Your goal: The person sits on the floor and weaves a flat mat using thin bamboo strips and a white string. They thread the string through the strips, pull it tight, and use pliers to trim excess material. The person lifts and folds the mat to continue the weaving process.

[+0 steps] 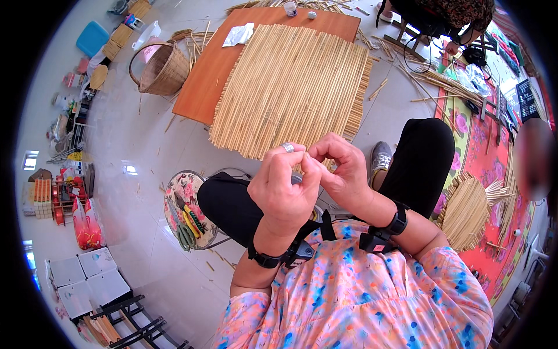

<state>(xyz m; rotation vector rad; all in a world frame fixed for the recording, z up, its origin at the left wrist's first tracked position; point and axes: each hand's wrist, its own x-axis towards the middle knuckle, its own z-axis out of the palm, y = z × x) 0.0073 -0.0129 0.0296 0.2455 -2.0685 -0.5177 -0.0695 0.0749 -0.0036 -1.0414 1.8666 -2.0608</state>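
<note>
My left hand (282, 185), with a silver band on one finger, is closed in a pinch above my lap. Its fingertips meet those of my right hand (344, 170), whose thumb and forefinger are pinched too. Whatever lies between them is too fine to make out. Just beyond both hands, a mat of pale straw stalks (290, 87) lies side by side in rows and overhangs the near edge of a low reddish-brown table (195, 96). A loose dark thread seems to curl on the mat's surface.
A wicker basket (165, 70) stands left of the table. By my left knee, a floral stool (174, 195) carries scissors and other hand tools. Right of me, a round straw piece (465, 203) lies on a red floral cloth (491, 168). Another person (442, 14) sits at the far right.
</note>
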